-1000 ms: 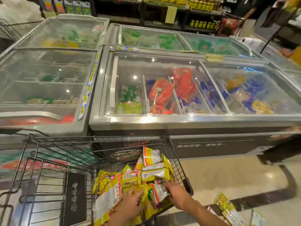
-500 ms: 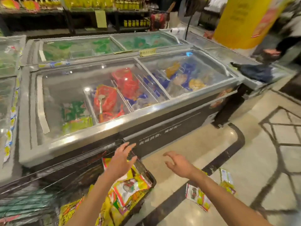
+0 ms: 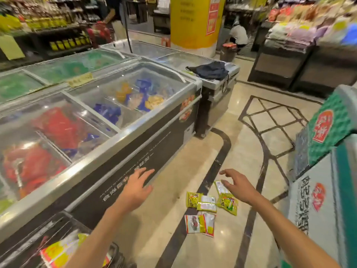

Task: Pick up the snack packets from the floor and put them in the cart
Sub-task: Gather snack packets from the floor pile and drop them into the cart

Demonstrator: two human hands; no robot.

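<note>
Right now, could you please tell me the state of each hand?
Left hand: open, holding nothing.
Right hand: open, holding nothing, near the snack packets on the floor.

Six snack packets point(image 3: 207, 204) lie on the floor point(image 3: 241, 151). Two grips show: the left grip point(image 3: 135, 188) and the right grip point(image 3: 239, 187). One cart point(image 3: 48, 229) holds packets too blurred to count. One dark bag point(image 3: 210, 70).

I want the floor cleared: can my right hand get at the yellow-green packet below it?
Probably yes: the right hand is open and empty over the yellow-green packet, which lies on the floor with nothing on it.
</note>
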